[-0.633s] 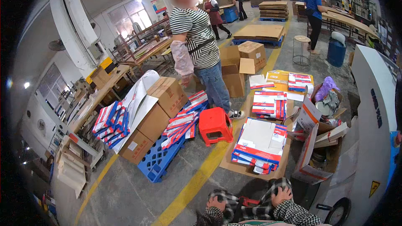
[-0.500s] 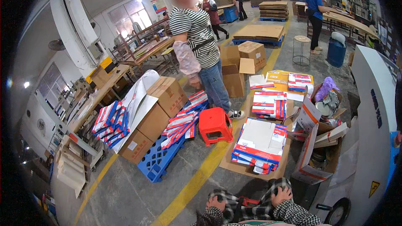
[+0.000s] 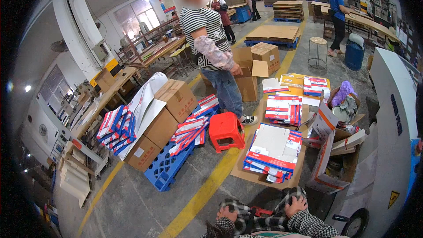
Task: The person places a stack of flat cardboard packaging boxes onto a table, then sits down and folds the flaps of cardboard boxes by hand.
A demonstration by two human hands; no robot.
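Observation:
My left hand (image 3: 227,213) rests on my left knee, fingers spread over the checked trousers (image 3: 242,215). On the other knee lies my right hand (image 3: 296,206), also open and holding nothing. Just ahead of my knees, a stack of flat red, white and blue cartons (image 3: 274,150) lies on a brown cardboard sheet (image 3: 238,169). Behind it is a smaller stack of similar cartons (image 3: 283,109). A red plastic stool (image 3: 226,128) stands left of the nearer stack. Between my legs shows a small red part (image 3: 263,212) that I cannot make out.
A person in a striped shirt (image 3: 207,39) stands beyond the stool. Brown boxes (image 3: 161,125) and bundled cartons (image 3: 190,132) sit on a blue pallet (image 3: 165,169) at left. An open scrap box (image 3: 328,167) and a grey machine (image 3: 392,119) are at right.
The person in the striped shirt has turned and raised a forearm toward the open brown box. Workers farther back have shifted slightly. My hands have stayed on my knees.

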